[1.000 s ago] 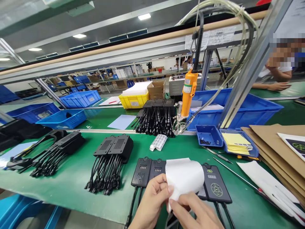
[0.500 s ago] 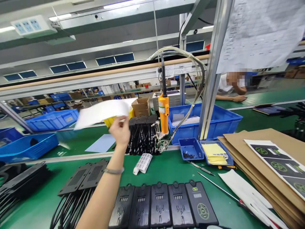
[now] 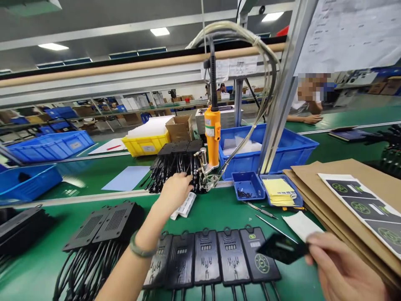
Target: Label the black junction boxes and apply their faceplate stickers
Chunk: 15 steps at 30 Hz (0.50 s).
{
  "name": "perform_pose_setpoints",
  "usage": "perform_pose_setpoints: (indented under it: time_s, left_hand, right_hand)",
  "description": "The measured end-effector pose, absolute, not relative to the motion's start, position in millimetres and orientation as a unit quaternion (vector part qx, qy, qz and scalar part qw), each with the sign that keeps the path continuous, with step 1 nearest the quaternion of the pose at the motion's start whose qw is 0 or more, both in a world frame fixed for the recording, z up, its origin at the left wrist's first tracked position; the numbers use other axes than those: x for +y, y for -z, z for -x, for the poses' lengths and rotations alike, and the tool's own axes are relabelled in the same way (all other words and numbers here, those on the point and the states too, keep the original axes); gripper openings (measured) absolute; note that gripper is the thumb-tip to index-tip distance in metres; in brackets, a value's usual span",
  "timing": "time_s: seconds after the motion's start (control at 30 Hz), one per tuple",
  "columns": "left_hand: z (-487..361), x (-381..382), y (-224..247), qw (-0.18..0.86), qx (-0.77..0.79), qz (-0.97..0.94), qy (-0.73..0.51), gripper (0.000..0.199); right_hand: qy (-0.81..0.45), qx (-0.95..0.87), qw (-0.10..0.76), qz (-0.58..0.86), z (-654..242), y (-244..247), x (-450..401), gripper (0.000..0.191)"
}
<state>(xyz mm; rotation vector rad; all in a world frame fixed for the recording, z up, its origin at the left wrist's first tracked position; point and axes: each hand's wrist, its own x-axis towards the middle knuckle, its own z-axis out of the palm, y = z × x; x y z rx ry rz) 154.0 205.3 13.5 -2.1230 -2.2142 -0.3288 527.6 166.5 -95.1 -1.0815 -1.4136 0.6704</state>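
Observation:
My left hand [image 3: 176,191] reaches over the green bench, in front of the black cables and just above a small white label sheet [image 3: 185,206]. Its fingers are partly spread and nothing shows in them. At the lower right, my right hand [image 3: 341,263] pinches a dark, glossy panel sticker [image 3: 283,247] by its edge. Below lies a row of several black controllers [image 3: 207,257]. The rightmost controller [image 3: 260,255] has a green-printed face, and the sticker overlaps its right side in view.
An orange electric screwdriver [image 3: 213,138] hangs at centre. A blue screw tray [image 3: 248,186], yellow papers [image 3: 278,191] and cardboard sheets [image 3: 354,184] are at right. Black units [image 3: 108,223] sit left, and a yellow bin [image 3: 145,144] behind. Across the bench a person rests an arm.
My left hand has let go of the white sheet and moved down and right towards the label sheet. My right hand has come into view with the dark sticker. The view has shifted.

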Motion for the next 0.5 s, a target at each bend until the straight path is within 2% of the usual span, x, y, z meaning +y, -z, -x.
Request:
perform_pose_setpoints:
  time_s: [0.13, 0.2, 0.27, 0.37, 0.5]
  left_hand:
    - [-186.7, 109.6, 20.0, -0.016, -0.706, 0.708, 0.032, 0.028]
    - [-205.5, 75.6, 47.7, -0.043, -0.664, 0.746, 0.038, 0.032]
    - [-220.6, 52.1, 78.1, -0.032, -0.62, 0.782, 0.055, 0.045]
    - [-235.2, 32.3, 118.1, 0.036, -0.583, 0.81, 0.057, 0.07]
    - [-245.7, 20.5, 147.3, 0.072, -0.59, 0.801, 0.069, 0.083]
  right_hand:
    - [-0.455, -0.612, 0.453, 0.462, -476.0, 78.3, 202.2, 0.029]
    - [-0.534, -0.616, 0.384, 0.433, -454.3, 82.3, 212.8, 0.037]
    - [-0.59, -0.616, 0.32, 0.412, -439.5, 92.9, 216.9, 0.045]
    - [-0.618, -0.621, 0.266, 0.403, -429.7, 111.1, 215.5, 0.054]
    - [-0.611, -0.627, 0.249, 0.415, -429.2, 124.5, 211.6, 0.055]
